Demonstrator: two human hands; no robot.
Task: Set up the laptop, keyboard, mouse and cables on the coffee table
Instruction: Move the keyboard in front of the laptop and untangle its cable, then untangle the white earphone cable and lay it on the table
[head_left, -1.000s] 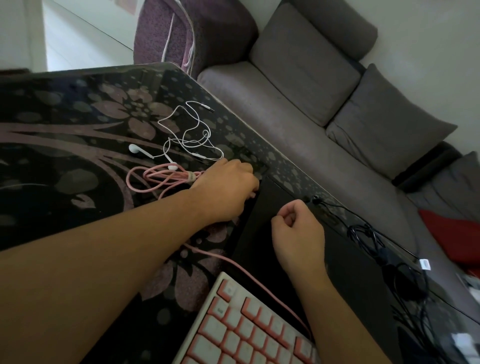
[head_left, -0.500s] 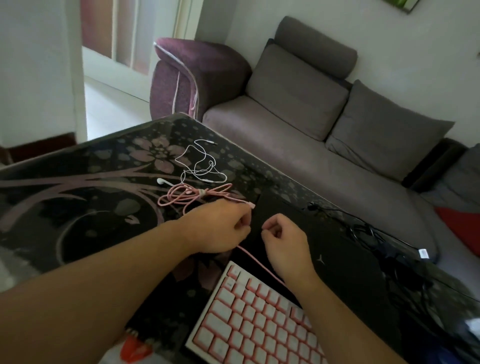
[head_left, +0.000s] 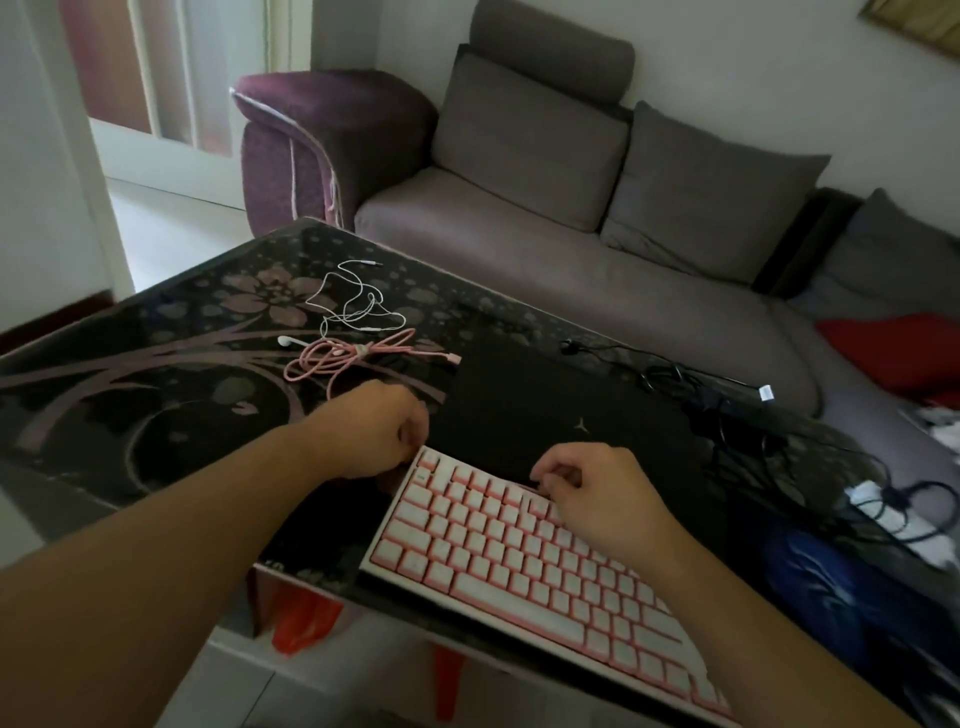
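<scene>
Keyboard (head_left: 524, 561) lies at the bench (head_left: 130, 415) near edge, overlapping the closed laptop (head_left: 545, 410). Left hand (head_left: 376, 434) curls at its corner, right hand (head_left: 597, 488) curls over its top row; grip unclear. A careless tug could snag the pink cable (head_left: 353, 356) or tip it off.

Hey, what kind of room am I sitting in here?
Most likely a home living room: a grey sofa with cushions stands behind a glass floral coffee table, and a doorway opens at left.
</scene>
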